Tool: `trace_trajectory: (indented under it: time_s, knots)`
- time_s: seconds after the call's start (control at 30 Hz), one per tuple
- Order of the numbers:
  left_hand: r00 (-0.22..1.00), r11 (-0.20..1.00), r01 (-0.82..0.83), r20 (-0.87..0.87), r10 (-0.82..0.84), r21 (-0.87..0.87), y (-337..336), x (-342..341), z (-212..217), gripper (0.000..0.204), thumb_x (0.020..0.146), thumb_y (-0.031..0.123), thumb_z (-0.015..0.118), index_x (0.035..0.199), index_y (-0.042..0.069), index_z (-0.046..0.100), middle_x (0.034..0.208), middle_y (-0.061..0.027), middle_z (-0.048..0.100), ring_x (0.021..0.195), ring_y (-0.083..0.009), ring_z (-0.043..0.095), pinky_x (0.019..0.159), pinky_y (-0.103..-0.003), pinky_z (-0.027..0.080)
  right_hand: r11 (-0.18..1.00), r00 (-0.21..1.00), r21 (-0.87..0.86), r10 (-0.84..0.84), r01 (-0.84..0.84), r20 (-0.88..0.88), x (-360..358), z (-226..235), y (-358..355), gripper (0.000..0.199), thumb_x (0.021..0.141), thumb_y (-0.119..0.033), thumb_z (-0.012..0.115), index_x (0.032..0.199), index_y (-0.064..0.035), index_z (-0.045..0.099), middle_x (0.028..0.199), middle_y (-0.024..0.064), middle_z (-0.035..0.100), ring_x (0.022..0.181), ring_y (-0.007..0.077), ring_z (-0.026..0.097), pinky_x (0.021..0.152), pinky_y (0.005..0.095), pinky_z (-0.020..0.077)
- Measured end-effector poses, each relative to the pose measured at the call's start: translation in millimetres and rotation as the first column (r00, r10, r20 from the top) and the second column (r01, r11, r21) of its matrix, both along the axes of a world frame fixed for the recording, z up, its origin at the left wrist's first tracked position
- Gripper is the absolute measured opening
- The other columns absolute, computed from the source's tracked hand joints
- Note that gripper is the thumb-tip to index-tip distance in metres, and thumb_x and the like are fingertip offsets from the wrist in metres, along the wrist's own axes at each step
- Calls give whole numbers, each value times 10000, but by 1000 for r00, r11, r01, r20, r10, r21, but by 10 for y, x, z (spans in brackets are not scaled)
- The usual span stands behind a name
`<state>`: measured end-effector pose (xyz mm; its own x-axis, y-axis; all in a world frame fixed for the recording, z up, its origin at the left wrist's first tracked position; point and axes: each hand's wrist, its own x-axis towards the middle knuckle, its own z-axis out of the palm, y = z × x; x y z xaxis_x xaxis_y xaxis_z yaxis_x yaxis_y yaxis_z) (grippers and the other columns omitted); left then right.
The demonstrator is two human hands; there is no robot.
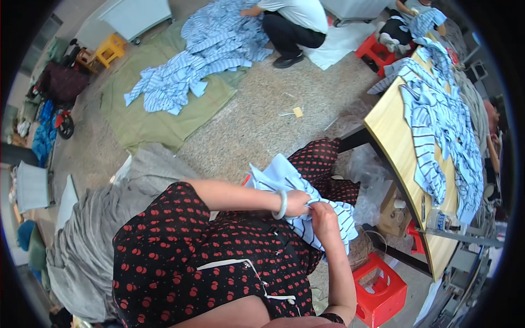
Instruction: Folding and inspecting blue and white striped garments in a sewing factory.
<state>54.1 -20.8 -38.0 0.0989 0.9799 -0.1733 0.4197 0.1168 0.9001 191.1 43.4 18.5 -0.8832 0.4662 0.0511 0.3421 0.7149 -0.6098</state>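
Observation:
Across my lap lies a light blue garment (280, 174) with dark stripes. My left hand (298, 203), with a pale bangle on its wrist, is closed on the cloth. Beside it my right hand (326, 220) pinches the same garment, its fingertips meeting those of the left. What lies right between the fingertips is too small to make out. Part of the garment hangs down past my right hand, stripes showing. The sleeve and dress I wear are black with red dots.
At right stands a wooden table (391, 117) with striped garments (437, 126) and a plastic bottle (437, 221). A red stool (383, 290) is beside me. Ahead, a person (298, 24) crouches by a garment pile (191, 60) on a green sheet (147, 128). Grey cloth (93, 257) lies left.

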Motion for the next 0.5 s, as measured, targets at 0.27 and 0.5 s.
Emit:
trace_trajectory:
  time_s: [0.27, 0.5]
  knots:
    - [975, 984, -167, -156, 156, -62, -63, 208, -30, 209, 722, 152, 479, 814, -34, 498, 759, -252, 556, 761, -396, 544, 678, -462, 420, 998, 1000, 69, -7, 9, -28, 13, -80, -28, 47, 678, 40, 463, 687, 14, 502, 673, 184, 518, 682, 348, 514, 605, 412, 417]
    - [959, 974, -216, -200, 199, -67, -106, 211, 29, 196, 724, 133, 455, 834, -24, 494, 817, -262, 555, 776, -405, 542, 691, -483, 421, 996, 999, 87, -29, 32, -45, 33, -201, -48, 22, 671, 23, 459, 662, 5, 468, 670, 184, 499, 675, 349, 496, 597, 416, 403]
